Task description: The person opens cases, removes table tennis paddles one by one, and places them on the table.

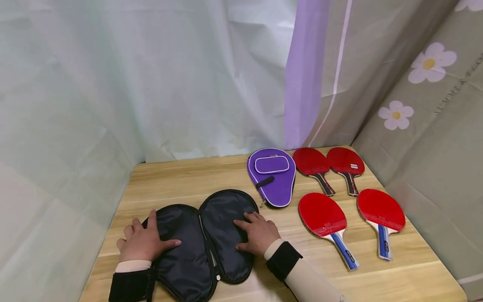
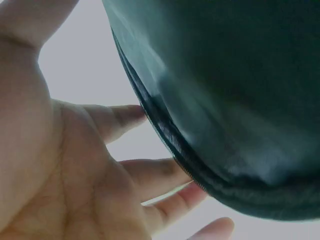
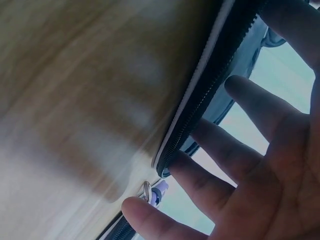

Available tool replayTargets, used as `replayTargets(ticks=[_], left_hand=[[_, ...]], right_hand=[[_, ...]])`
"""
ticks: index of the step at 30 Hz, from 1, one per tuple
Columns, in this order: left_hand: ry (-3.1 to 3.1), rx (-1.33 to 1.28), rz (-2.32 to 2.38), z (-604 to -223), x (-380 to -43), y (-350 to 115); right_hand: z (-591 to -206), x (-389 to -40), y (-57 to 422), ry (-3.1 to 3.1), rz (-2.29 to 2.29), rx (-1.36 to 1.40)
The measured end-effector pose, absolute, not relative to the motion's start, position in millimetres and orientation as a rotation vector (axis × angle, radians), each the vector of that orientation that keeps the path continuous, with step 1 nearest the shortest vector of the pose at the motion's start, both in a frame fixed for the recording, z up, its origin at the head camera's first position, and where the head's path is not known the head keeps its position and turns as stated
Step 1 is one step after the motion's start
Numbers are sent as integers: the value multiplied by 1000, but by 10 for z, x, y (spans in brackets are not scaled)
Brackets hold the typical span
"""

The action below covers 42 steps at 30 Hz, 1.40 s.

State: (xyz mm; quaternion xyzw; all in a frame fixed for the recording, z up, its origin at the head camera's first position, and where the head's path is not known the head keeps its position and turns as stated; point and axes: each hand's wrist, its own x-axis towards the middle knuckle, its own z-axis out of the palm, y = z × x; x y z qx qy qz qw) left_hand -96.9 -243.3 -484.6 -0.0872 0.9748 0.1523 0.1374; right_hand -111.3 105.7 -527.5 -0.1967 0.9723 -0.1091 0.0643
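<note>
A black zip-up paddle case (image 1: 185,247) lies spread out like a book, its two dark lining halves facing up and a zipper pull near the fold's front end. My left hand (image 1: 145,243) is at the left half's outer edge, thumb over the lining; in the left wrist view its extended fingers reach the zipper edge (image 2: 165,137). On the right half rests my right hand (image 1: 260,235), fingers spread. The right wrist view shows those fingers (image 3: 220,147) straight along the toothed zipper rim (image 3: 200,95).
A closed purple paddle case (image 1: 279,184) with a small pocket lies behind the right hand. To the right are two red paddles with blue handles (image 1: 322,214) (image 1: 381,209) and two with dark handles (image 1: 311,161) (image 1: 345,159). Curtains (image 1: 211,84) border the wooden table (image 1: 181,178).
</note>
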Motion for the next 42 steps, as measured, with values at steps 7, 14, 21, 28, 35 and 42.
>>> replayTargets(ticks=[7,14,21,28,35,42], left_hand=[[2833,-187,488,-4797,-981,-2469],[2921,-19,558,-4580,-992,-2453],[3024,174,593,-4294,-976,-2334],[2916,479,800,-3980,-939,-2230],[2778,646,827,-3881,-946,-2164],[2848,840,784,-4249,-1082,-1816]], right_hand=[[-5593,-1242,1102,2953,-355,-614],[-5710,-1278,1137,2978,-357,-635],[-5544,-1214,1128,2953,-370,-632],[-5617,-1237,1142,2969,-398,-635],[-5310,-1141,1146,2938,-420,-642],[-5155,-1105,1193,2914,-479,-693]])
